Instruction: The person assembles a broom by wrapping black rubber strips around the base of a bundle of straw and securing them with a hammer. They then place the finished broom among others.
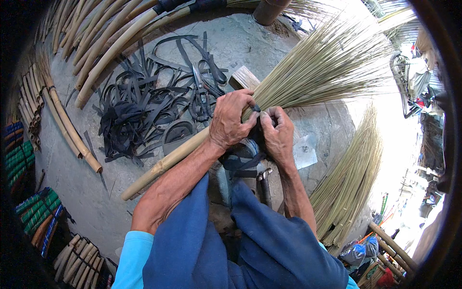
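Broom bristles (317, 67): pale straw-green.
Broom handle (163, 166): tan bamboo.
Binding strip (256, 108): black.
Rubber strips (144, 111), far left: black.
Trousers (250, 241), near: dark blue.
Sleeve (132, 257): bright turquoise.
Floor (86, 192): grey.
Wrapped poles (19, 161), left: green, blue.

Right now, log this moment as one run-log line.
left hand: grips broom bundle on bamboo pole | right hand: pinches black strap | scissors: on ground

hands (255, 124) binding broom (308, 72), black strips (144, 106)
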A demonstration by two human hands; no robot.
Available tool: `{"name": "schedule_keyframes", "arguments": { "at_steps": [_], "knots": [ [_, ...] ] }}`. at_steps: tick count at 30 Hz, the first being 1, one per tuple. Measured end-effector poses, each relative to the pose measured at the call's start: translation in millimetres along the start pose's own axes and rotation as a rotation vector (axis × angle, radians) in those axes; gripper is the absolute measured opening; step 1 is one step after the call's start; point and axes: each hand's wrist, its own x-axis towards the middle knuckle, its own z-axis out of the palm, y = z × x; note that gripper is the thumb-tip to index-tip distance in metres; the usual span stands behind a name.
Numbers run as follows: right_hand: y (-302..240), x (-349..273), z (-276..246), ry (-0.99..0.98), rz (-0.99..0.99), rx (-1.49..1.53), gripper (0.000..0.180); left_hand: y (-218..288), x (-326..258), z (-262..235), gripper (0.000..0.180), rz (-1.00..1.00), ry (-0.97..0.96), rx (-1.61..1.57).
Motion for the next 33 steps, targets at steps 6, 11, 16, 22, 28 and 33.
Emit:
{"name": "schedule_keyframes", "arguments": {
  "at_steps": [6, 11, 16, 22, 28, 33],
  "knots": [
    [-2.4, -0.3, 0.9, 0.004, -0.010, -0.047, 0.015, -1.7, -1.0, 2.1, 0.038, 0.008, 0.012, 0.002],
    [-7.2, 0.4, 3.9, 0.034, -0.076, -0.116, 0.016, -0.7, 0.3, 1.7, 0.037, 0.035, 0.032, -0.001],
    [-13.6, -0.9, 6.0, 0.047, -0.176, -0.220, 0.017, -0.6, -1.4, 1.9, 0.027, 0.046, 0.016, 0.023],
    [-24.7, 4.1, -2.9, 0.000, -0.365, -0.402, 0.016, -2.2, -3.9, 1.7, 0.025, 0.002, -0.001, 0.014],
    [-35.0, 11.5, -8.4, -0.050, -0.433, -0.463, 0.020, 2.9, 1.4, -2.3, 0.026, -0.011, -0.001, -0.033],
    [-40.3, 12.1, -7.4, -0.045, -0.409, -0.440, 0.019, 6.2, 1.7, -2.7, 0.026, -0.053, 0.009, -0.113]
  ]
}}
